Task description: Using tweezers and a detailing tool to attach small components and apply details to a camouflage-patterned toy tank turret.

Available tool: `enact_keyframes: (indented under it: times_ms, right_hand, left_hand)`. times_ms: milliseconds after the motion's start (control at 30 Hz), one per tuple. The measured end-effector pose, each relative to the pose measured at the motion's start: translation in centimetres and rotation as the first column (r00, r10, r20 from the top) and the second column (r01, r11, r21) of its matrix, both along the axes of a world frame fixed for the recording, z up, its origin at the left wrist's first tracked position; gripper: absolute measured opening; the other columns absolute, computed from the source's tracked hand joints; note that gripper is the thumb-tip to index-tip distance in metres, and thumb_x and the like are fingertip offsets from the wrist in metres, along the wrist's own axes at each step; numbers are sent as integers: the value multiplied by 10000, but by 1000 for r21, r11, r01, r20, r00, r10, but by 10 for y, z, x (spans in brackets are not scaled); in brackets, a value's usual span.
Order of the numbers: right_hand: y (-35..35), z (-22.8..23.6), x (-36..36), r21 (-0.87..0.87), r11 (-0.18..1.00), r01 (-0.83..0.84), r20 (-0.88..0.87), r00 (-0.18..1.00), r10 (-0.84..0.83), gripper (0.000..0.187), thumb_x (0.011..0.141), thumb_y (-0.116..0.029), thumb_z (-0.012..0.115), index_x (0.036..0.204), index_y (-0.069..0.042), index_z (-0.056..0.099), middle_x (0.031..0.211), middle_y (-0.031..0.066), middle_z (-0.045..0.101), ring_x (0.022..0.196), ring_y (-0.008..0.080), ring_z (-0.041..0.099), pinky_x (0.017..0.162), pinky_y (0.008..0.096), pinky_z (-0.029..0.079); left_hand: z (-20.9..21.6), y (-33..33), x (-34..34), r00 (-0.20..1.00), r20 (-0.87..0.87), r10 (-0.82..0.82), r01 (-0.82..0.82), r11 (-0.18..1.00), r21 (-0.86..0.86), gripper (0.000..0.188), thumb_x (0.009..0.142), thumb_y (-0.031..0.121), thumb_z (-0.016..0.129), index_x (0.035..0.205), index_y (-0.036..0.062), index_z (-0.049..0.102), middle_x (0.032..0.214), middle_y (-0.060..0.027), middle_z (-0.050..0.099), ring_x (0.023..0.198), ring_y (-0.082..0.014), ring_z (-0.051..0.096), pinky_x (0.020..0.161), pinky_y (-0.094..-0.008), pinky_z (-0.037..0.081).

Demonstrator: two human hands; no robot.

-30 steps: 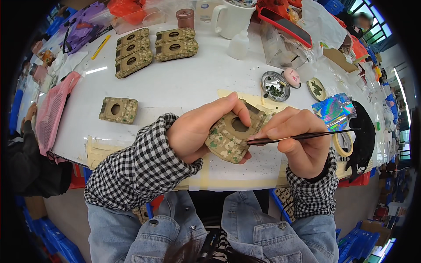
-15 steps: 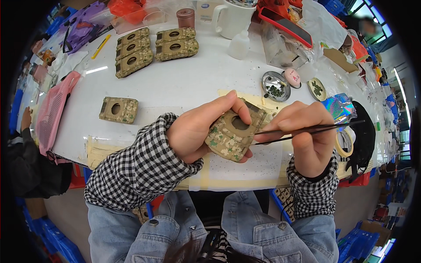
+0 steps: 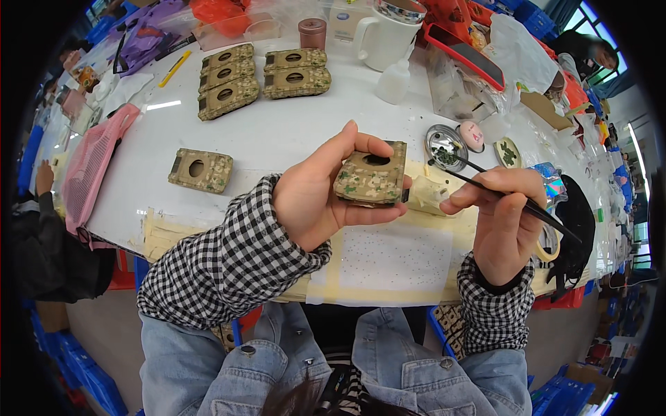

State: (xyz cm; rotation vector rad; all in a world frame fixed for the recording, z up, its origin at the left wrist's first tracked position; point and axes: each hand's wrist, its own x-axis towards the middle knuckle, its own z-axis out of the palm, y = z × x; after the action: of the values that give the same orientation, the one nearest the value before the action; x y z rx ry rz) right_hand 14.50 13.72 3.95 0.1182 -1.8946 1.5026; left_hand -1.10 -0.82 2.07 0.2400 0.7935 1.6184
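Observation:
My left hand is closed around the edges of a camouflage model tank hull. The hull has a round hole in its top and is tilted so its end faces me. In my right hand are dark tweezers, held like a pen. Their tips are apart and reach to a small round metal dish that holds dark green bits. Whether the tips grip a bit is too small to tell. Another such hull lies to the left on the white table.
Several hulls stand in rows at the back. A pink oval object and a small tray of green pieces sit by the dish. A dotted white sheet is near the front edge. A mug, squeeze bottle and red-cased phone stand behind.
The tweezers have moved from the hull's side out to the dish, now pointing away from me. My left hand has turned and raised the hull slightly. The view has shifted a little.

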Motion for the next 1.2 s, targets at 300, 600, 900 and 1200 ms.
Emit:
enact_keyframes:
  times_ms: [300, 600, 900, 1200]
  right_hand:
    - [0, 0, 1, 17, 1000, -23, 47, 999, 22, 204, 947, -162, 445, 993, 32, 490, 841, 151, 624, 780, 201, 636, 731, 305, 517]
    - [16, -12, 0, 358, 905, 230, -97, 973, -209, 125, 908, -85, 494, 939, 33, 519, 828, 141, 624, 738, 186, 615, 700, 275, 487]
    - [23, -18, -4, 234, 927, 294, -100, 955, -278, 133, 913, -96, 498, 925, 32, 533, 799, 111, 618, 727, 159, 611, 695, 260, 493]
    - [19, -20, 1, 309, 909, 280, -103, 960, -261, 142, 914, -102, 497, 917, 33, 541, 793, 107, 617, 719, 152, 607, 687, 253, 487]
  left_hand:
    - [0, 1, 1, 1000, -21, 11, -11, 1000, -5, 442, 965, 438, 252, 1114, 73, 452, 1129, -230, 547, 882, -251, 631, 777, -334, 547]
    - [-8, 5, 0, 955, -264, 133, -105, 988, 115, 327, 979, 231, 322, 1273, 98, 373, 1208, -157, 502, 1038, -251, 571, 897, -369, 477]
    - [-6, -60, -5, 832, -349, 431, -402, 903, 154, 570, 939, 169, 414, 1414, 108, 104, 1272, -227, 430, 1140, -336, 493, 921, -435, 442]
    - [-43, -171, -16, 561, -371, 740, -782, 620, 53, 327, 948, 147, 437, 1245, 12, 407, 1162, -97, 550, 1053, -187, 553, 870, -313, 481]
